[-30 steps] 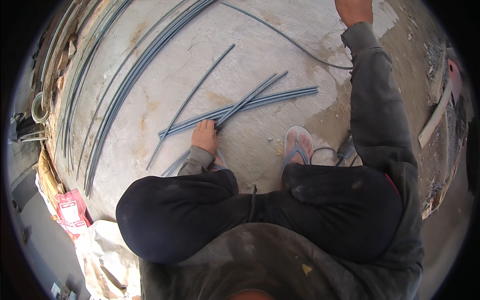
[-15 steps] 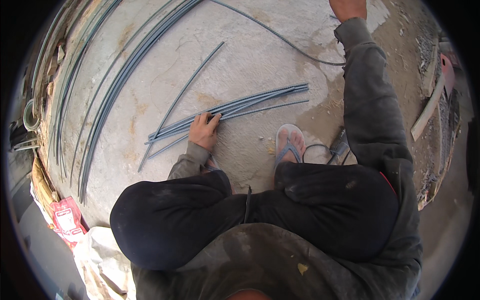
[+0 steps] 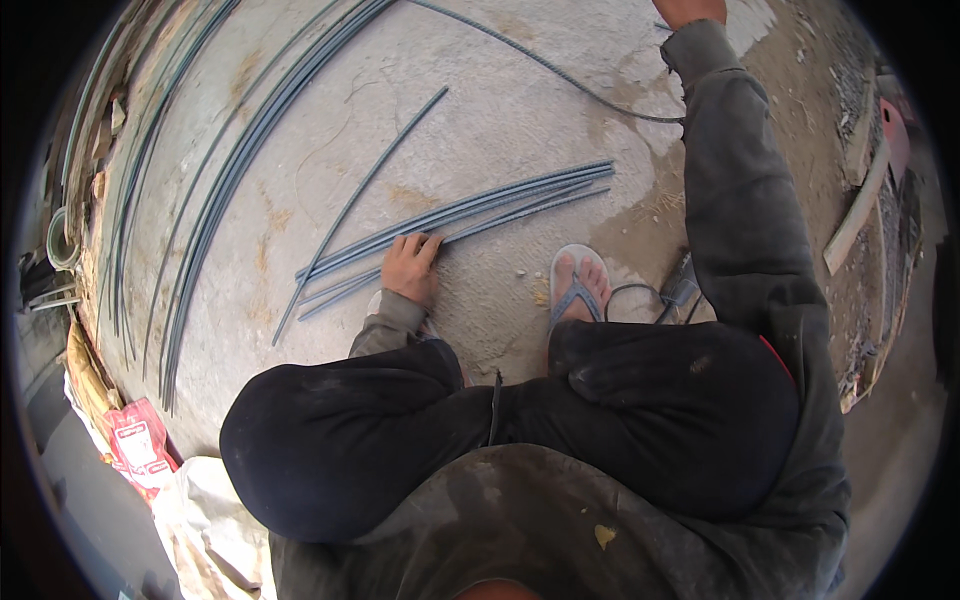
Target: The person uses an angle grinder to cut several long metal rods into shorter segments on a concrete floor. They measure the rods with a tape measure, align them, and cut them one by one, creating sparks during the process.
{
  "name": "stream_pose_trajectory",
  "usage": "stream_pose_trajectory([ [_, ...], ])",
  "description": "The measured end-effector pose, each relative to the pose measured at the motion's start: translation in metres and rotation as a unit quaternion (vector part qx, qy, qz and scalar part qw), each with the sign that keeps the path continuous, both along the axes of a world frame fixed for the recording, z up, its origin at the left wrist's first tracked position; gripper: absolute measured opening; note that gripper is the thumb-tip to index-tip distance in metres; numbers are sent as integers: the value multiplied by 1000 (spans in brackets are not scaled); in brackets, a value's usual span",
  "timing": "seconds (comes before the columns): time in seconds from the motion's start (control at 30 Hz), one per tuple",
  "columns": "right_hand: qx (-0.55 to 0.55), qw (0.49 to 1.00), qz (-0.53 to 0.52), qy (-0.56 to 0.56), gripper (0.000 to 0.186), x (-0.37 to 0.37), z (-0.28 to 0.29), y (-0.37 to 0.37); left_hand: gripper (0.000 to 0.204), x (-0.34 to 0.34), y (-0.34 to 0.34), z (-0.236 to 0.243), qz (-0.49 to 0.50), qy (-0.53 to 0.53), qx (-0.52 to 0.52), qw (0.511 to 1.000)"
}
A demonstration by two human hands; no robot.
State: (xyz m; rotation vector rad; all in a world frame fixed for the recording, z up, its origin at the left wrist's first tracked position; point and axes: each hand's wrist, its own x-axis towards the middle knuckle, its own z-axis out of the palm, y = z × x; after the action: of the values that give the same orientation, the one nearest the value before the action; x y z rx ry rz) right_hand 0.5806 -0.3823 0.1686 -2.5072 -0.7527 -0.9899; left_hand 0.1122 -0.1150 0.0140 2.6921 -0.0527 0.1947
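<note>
Several short rebar rods (image 3: 520, 188) lie in a loose bundle on the concrete in front of my feet. My left hand (image 3: 410, 272) is at the near side of this bundle, its fingers curled over and gripping the nearer rods. One separate rebar rod (image 3: 385, 180) slants away from the bundle's left end toward the far side. My right arm reaches far forward. Only the back part of my right hand (image 3: 692, 10) shows at the upper edge, its fingers cut off by the picture's rim. A rod end shows beside that hand.
Long bent rebar rods (image 3: 235, 165) lie along the left. A single long rod (image 3: 550, 65) curves across the far side. A dark corded power tool (image 3: 682, 283) rests right of my sandalled foot. Sacks (image 3: 140, 440) lie at lower left; bare dirt and debris (image 3: 800, 150) border the right.
The nearer rods have shifted and drawn together, apart from the rest of the bundle, as my left hand moved slightly right. My right arm stays stretched forward.
</note>
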Motion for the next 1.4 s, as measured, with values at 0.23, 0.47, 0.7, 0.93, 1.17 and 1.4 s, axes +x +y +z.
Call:
stream_pose_trajectory([
  [0.23, 37, 999, -20, 4, 27, 1, -6, 5, 29, 20, 0, 1, -30, -19, 20, 999],
  [0.47, 57, 995, -6, 80, 36, -8, 9, 7, 29, 27, -8, -2, -19, -34, 5, 999],
  [0.7, 102, 982, -26, 158, 51, -33, 36, 23, 34, 7, 23, 24, 1, -46, -26, 999],
  [0.93, 142, 978, -5, 153, 62, -39, 48, 20, 35, 5, 80, 43, 82, -83, -34, 993],
  [1.17, 168, 973, 10, 158, 64, -37, 44, 25, 34, 6, 141, 18, 180, -7, 75, 981],
  [1.4, 168, 958, -40, 231, 82, -26, 38, 1, 32, 15, 146, 9, 182, 45, 76, 979],
])
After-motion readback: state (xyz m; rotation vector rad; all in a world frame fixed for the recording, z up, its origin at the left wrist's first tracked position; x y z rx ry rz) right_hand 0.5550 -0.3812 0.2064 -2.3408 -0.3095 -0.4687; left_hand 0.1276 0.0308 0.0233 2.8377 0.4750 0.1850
